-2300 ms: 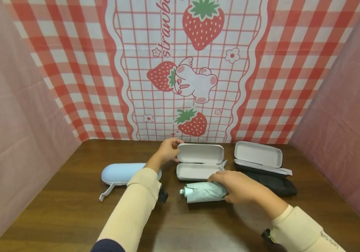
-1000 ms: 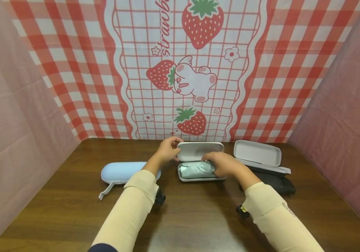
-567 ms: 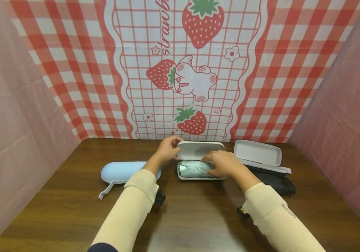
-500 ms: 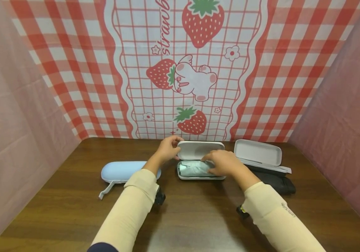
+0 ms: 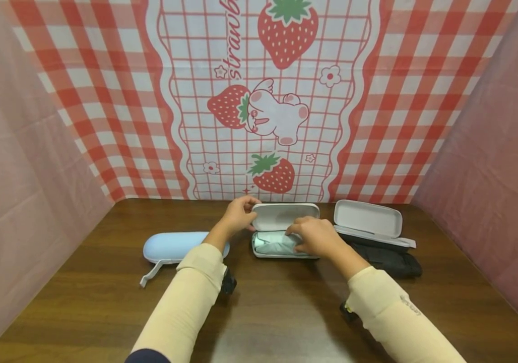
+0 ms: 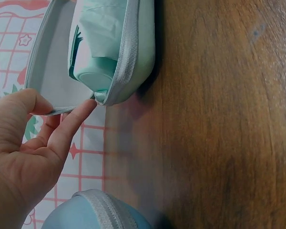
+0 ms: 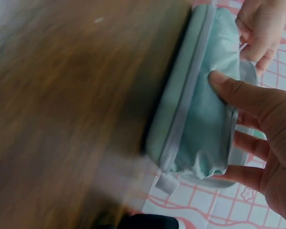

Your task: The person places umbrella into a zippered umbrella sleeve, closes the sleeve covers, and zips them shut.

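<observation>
In the head view, a mint folding umbrella [image 5: 273, 243] lies in the lower half of an unzipped case [image 5: 279, 217] with a pale grey lining; its lid stands raised toward the backdrop. My left hand [image 5: 237, 216] pinches the lid's left edge between thumb and fingers, seen closely in the left wrist view. On the umbrella's right half rests my right hand [image 5: 320, 237]. The right wrist view has the thumb [image 7: 224, 82] pressing the mint fabric, with spread, fairly straight fingers along the lid side; those fingertips are partly hidden.
A closed light blue case [image 5: 173, 246] with a grey strap lies left, partly behind the left arm. At right, another opened case [image 5: 368, 219] stands behind a folded black umbrella [image 5: 395, 262]. A strawberry-patterned cloth [image 5: 277, 171] hangs at the wooden table's back edge.
My right hand has carried the mint umbrella from the table in front into the middle case, then loosened and spread its fingers over it. The left hand has stayed at the lid.
</observation>
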The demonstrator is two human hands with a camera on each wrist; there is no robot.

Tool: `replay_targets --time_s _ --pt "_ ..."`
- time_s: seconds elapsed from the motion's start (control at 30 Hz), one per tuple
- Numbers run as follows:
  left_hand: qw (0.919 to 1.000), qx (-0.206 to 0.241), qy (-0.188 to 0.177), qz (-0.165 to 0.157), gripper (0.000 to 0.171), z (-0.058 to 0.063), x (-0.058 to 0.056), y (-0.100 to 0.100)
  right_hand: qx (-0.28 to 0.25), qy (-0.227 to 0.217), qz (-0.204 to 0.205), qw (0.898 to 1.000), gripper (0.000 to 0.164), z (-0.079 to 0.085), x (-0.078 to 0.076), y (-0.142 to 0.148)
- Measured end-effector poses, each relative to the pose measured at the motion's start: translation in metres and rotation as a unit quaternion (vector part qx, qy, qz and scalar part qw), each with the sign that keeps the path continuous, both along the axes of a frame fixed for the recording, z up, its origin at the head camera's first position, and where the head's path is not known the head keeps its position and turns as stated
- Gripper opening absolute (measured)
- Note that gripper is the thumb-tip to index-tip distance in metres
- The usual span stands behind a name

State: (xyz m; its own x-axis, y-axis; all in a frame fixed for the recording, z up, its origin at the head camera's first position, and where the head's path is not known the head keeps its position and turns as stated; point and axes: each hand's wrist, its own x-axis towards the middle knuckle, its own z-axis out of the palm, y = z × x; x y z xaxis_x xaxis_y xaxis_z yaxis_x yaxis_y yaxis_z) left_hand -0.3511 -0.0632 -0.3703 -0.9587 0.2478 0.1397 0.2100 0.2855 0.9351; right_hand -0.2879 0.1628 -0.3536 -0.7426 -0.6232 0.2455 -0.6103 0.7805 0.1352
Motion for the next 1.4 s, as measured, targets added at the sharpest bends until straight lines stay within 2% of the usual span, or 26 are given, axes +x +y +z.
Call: replay_targets --time_s 0.27,0.53,0.77,1.0,1.17,1.4 --pt "1.0000 0.002 -0.006 0.000 0.027 0.000 0.001 0.000 -0.004 0.062 0.058 0.996 0.040 -0.006 0.000 0.001" --pt "1.0000 -0.003 0.003 0.000 0.027 0.002 0.000 0.000 0.024 0.109 0.078 0.991 0.041 -0.011 -0.002 -0.001" --pt "1.0000 0.001 0.003 -0.005 0.030 0.000 0.001 0.001 0.037 0.084 0.068 0.993 0.039 -0.010 0.004 0.000" --pt "0.9995 -0.018 0.027 0.005 0.030 -0.003 0.001 -0.001 0.032 0.074 0.066 0.995 0.040 -0.007 0.007 0.004" --pt "0.9994 -0.020 0.027 0.008 0.029 -0.004 0.000 -0.001 0.030 0.059 0.062 0.996 0.039 -0.005 0.009 0.005" --pt "0.9984 -0.043 0.038 -0.002 0.031 0.000 0.004 -0.002 -0.015 0.008 0.041 0.999 0.036 -0.001 0.012 0.012"
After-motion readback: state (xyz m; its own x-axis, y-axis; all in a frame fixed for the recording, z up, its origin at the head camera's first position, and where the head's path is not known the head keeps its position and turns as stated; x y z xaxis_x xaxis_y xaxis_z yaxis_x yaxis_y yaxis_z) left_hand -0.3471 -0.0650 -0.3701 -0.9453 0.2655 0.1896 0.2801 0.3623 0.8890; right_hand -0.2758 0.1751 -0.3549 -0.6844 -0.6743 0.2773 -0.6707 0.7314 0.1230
